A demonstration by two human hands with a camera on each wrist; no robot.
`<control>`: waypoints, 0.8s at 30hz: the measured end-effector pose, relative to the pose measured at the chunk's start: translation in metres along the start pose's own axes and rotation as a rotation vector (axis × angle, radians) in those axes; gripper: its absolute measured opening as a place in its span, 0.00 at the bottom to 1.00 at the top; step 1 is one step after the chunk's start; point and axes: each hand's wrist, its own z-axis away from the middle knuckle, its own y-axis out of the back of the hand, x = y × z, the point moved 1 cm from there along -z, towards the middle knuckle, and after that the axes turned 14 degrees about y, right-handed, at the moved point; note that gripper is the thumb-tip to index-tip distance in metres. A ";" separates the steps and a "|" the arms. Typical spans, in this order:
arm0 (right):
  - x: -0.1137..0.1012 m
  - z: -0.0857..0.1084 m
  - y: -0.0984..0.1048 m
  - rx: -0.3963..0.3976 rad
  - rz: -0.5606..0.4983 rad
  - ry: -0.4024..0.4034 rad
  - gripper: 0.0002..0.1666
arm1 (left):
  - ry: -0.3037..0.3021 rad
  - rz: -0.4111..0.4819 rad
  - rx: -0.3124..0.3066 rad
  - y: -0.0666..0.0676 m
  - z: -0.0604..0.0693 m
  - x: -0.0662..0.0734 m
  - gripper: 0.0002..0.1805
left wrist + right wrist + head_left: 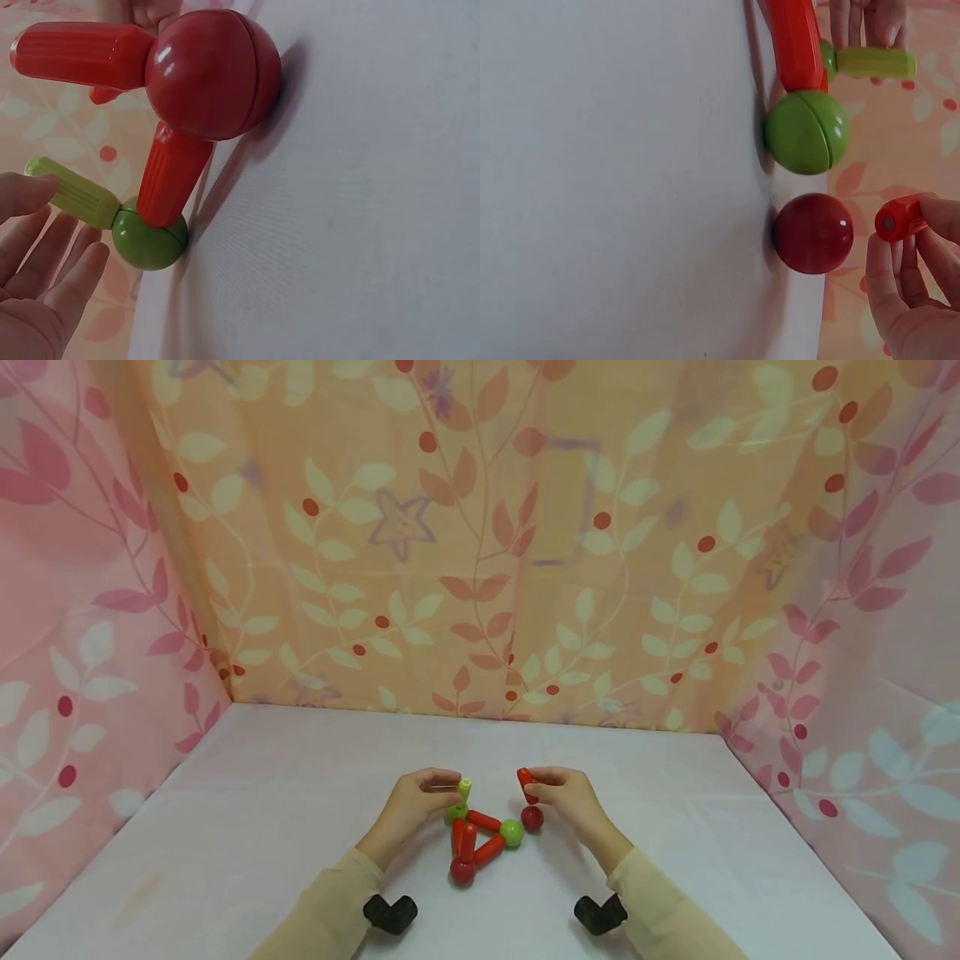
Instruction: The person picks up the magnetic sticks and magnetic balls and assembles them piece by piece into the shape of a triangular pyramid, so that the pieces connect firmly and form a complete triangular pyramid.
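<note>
My left hand [411, 802] holds a light green rod [79, 196] near its top, thumb against it. That rod rises from a green ball [150, 241] at the back left corner of a triangle of red rods [483, 820]. A second green ball [807, 133] forms the right corner and a red ball [462, 871] the front one, with another red rod [82, 55] standing up from it. Between thumb and fingers, my right hand [576, 797] pinches a loose red rod [901, 217], its metal-tipped end apart from a separate red ball [814, 233] on the table.
White cloth covers the table [247, 827]. A floral curtain [480, 527] hangs along its back edge, with pink patterned cloth [885, 635] at both sides. Black wrist devices [390, 915] sit by both sleeves.
</note>
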 end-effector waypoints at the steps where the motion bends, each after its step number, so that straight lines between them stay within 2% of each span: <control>1: -0.001 0.002 0.000 -0.005 0.000 0.002 0.18 | 0.001 0.002 -0.001 0.000 0.000 0.000 0.16; 12: -0.005 0.017 -0.006 -0.030 -0.035 0.028 0.19 | 0.008 0.017 -0.013 -0.003 0.002 0.002 0.15; 24: -0.003 0.023 -0.009 -0.083 0.008 0.074 0.17 | 0.013 0.012 0.011 -0.004 0.002 0.000 0.14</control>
